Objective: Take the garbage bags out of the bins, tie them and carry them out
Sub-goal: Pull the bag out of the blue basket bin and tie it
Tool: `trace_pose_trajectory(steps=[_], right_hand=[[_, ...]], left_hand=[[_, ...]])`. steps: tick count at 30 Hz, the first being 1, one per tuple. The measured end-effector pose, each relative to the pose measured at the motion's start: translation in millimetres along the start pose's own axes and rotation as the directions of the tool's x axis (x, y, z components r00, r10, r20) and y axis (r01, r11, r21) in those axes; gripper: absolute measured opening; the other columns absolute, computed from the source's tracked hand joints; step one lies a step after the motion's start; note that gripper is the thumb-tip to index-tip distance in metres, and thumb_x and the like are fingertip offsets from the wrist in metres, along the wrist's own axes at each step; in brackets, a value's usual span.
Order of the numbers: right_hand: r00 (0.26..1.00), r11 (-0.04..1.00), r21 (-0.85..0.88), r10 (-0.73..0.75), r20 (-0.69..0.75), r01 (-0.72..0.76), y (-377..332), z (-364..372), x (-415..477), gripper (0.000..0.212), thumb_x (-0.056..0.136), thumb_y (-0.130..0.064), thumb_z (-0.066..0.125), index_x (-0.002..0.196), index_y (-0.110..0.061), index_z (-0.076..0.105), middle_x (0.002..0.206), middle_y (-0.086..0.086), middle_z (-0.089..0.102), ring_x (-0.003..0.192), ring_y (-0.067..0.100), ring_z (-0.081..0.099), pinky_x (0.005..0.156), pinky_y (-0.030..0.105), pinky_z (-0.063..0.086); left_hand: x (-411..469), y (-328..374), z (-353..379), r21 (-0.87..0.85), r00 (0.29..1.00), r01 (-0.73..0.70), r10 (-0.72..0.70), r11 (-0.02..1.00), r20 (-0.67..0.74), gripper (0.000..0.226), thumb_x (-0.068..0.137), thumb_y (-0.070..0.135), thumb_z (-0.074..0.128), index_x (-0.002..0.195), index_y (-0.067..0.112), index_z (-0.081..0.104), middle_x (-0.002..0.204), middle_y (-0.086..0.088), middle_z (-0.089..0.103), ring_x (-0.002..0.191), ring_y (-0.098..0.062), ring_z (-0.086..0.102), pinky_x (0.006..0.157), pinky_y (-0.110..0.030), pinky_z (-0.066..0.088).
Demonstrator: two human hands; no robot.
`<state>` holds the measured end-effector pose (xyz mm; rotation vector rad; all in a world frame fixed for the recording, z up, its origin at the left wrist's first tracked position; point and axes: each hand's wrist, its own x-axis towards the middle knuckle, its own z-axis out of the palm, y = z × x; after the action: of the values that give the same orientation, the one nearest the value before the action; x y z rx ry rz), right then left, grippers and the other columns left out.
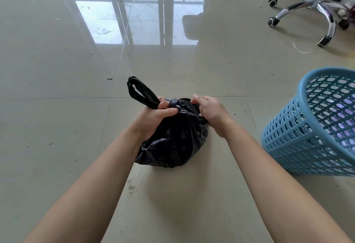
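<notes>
both hands (184,115) grip knotted black garbage bag (172,143) between them, on floor.

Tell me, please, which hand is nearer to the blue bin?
Right. The right hand grips the garbage bag on the side facing the blue bin, without touching the bin; the left hand grips the bag on its far side.

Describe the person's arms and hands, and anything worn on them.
The left arm and right arm are bare, with no sleeves as far as the frame reaches. The left hand and right hand wear no gloves, and no ring, watch or bracelet shows on the wrists or fingers.
</notes>
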<state>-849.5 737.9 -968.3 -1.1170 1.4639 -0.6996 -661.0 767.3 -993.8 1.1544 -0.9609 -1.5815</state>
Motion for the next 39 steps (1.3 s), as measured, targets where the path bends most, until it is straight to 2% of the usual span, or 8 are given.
trace_pose_trajectory(steps=[3,15,19,23,28,31,33,39], right_hand=[[0.984,0.882,-0.452,-0.174,-0.043,0.137,4,-11,2,0.022,0.093,-0.038,0.064,0.112,-0.028,0.065,0.086,-0.008,0.063,0.085,0.014,0.061,0.078,0.028,0.045],[0.913,0.798,-0.447,-0.319,0.256,0.404,-17,-19,-5,0.055,0.086,-0.008,0.064,0.135,-0.032,0.057,0.136,-0.006,0.052,0.109,-0.001,0.051,0.109,0.026,0.039],[0.858,0.938,-0.233,-0.111,0.501,0.257,-14,-11,-13,0.046,0.087,0.004,0.055,0.124,-0.022,0.065,0.120,0.003,0.070,0.096,0.009,0.066,0.089,0.022,0.053],[0.888,0.815,-0.436,-0.193,0.417,0.382,4,6,-7,0.008,0.089,-0.022,0.069,0.096,-0.025,0.068,0.088,-0.007,0.070,0.081,0.006,0.064,0.077,0.025,0.049],[0.883,0.773,-0.464,-0.260,0.392,0.433,7,15,-3,0.005,0.086,-0.025,0.071,0.089,-0.025,0.066,0.078,-0.011,0.064,0.075,0.009,0.059,0.074,0.028,0.048],[0.898,0.803,-0.434,-0.271,0.345,0.409,10,14,-1,0.009,0.082,-0.022,0.073,0.088,-0.028,0.069,0.081,-0.009,0.070,0.079,0.011,0.065,0.077,0.029,0.051],[0.909,0.811,-0.432,-0.278,0.311,0.396,13,13,-1,0.012,0.080,-0.021,0.073,0.091,-0.026,0.071,0.086,-0.008,0.073,0.085,0.011,0.067,0.081,0.028,0.052],[0.920,0.838,-0.398,-0.280,0.274,0.374,20,10,1,0.014,0.079,-0.023,0.078,0.089,-0.028,0.070,0.081,-0.010,0.069,0.074,0.008,0.063,0.079,0.031,0.052]], left_hand=[[-2,14,-7,0.202,0.998,-0.039,0.028,0.979,0.057,0.054,0.082,-0.007,0.067,0.065,0.023,0.026,0.069,0.001,0.034,0.063,-0.012,0.038,0.060,-0.024,0.036],[-5,55,0,0.580,0.979,-0.132,0.013,0.804,0.205,0.049,0.083,-0.010,0.061,0.063,0.018,0.026,0.089,-0.030,0.057,0.088,-0.015,0.064,0.091,-0.043,0.049],[-3,47,-4,0.549,0.992,-0.117,0.069,0.828,0.108,0.047,0.075,-0.009,0.059,0.057,0.024,0.031,0.078,-0.013,0.051,0.073,-0.014,0.054,0.073,-0.032,0.043],[0,23,-10,0.591,0.928,-0.007,0.226,0.807,-0.298,0.038,0.069,-0.003,0.069,0.049,0.020,0.047,0.060,0.007,0.055,0.058,-0.010,0.048,0.061,-0.027,0.039],[-5,6,-6,0.705,0.837,0.044,0.359,0.708,-0.413,0.013,0.069,0.014,0.059,0.062,0.017,0.047,0.061,0.004,0.054,0.058,-0.015,0.049,0.058,-0.025,0.042],[-6,5,-2,0.538,0.873,0.024,0.245,0.842,-0.422,0.018,0.081,0.006,0.064,0.078,0.024,0.062,0.081,0.002,0.068,0.082,-0.020,0.064,0.075,-0.029,0.051],[-6,12,1,0.182,0.923,0.052,0.023,0.982,-0.384,0.018,0.084,0.002,0.063,0.088,0.020,0.067,0.083,-0.002,0.070,0.082,-0.019,0.066,0.070,-0.028,0.052],[-3,13,-2,-0.184,0.970,0.170,-0.197,0.968,-0.140,0.025,0.093,0.002,0.055,0.110,0.015,0.069,0.093,-0.006,0.071,0.094,-0.024,0.063,0.095,-0.039,0.046]])
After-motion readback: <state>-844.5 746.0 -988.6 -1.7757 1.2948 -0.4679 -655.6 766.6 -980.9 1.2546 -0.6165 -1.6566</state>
